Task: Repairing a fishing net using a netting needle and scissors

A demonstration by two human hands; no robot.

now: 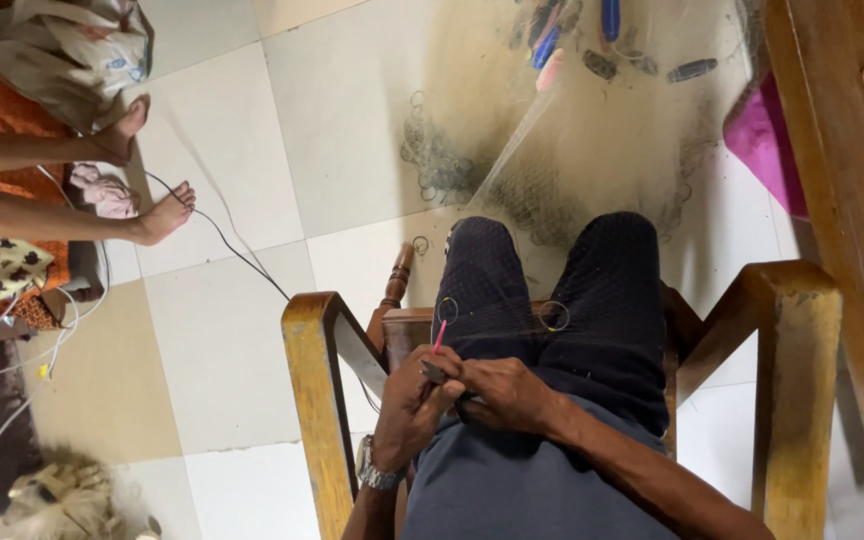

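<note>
The person sits in a wooden chair (pixel 317 380), legs stretched forward so that a fine net (pixel 552 190) drapes over the knees and spreads onto the tiled floor (pixel 242 330), which keeps the mesh taut and within reach. Both hands meet in the lap. The left hand (pixel 414 408), a watch (pixel 374 474) on its wrist, is closed around a pink needle (pixel 439 336) whose tip points up toward the mesh. The right hand (pixel 508 394) is curled, pinching the net's edge just beside the needle to hold the strand steady. Two small rings (pixel 554 316) hang along that edge over the thighs. Floats (pixel 550 60) lie at the far end of the net. At left another person's feet (pixel 162 215) rest on the floor near a cable (pixel 237 252).
</note>
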